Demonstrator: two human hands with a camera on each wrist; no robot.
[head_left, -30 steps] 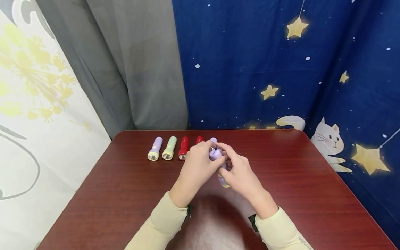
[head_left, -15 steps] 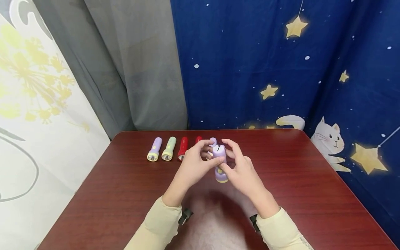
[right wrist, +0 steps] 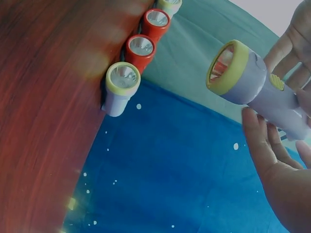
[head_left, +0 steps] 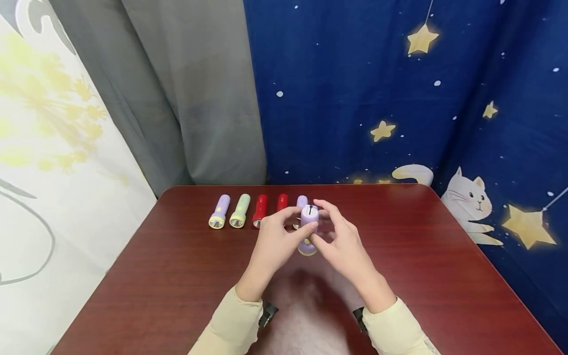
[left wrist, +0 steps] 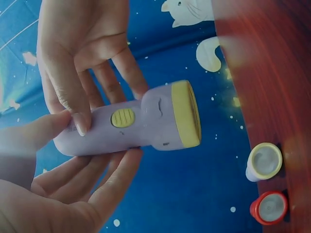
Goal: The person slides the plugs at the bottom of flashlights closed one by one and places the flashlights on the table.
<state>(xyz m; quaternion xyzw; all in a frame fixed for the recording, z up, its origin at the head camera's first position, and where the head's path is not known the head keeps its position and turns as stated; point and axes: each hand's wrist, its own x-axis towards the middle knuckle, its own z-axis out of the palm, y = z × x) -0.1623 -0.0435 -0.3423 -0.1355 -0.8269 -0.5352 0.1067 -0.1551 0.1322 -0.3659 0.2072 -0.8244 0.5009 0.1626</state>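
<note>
Both hands hold a purple flashlight (head_left: 309, 223) above the table, its yellow-rimmed head down and its tail end up. My left hand (head_left: 276, 239) has its thumb on the near side and fingers around the left side. From the right, my right hand (head_left: 343, 241) grips it with thumb and fingers. In the left wrist view the flashlight body (left wrist: 104, 133) shows a ribbed yellow switch (left wrist: 123, 118) facing the camera. The right wrist view shows its yellow rim and lens (right wrist: 224, 68). A dark slit or cord hole marks the tail end.
Along the far part of the dark red table (head_left: 177, 271) lie a purple flashlight (head_left: 220, 211), a pale green one (head_left: 240, 211), two red ones, (head_left: 261, 209) and another purple flashlight (head_left: 302, 200), partly hidden by the hands. Curtains (head_left: 337, 98) hang behind the table edge.
Within the hands the flashlight has tipped more upright, its tail end now facing the head camera. Its head end has shifted a little left. The row of flashlights has not moved.
</note>
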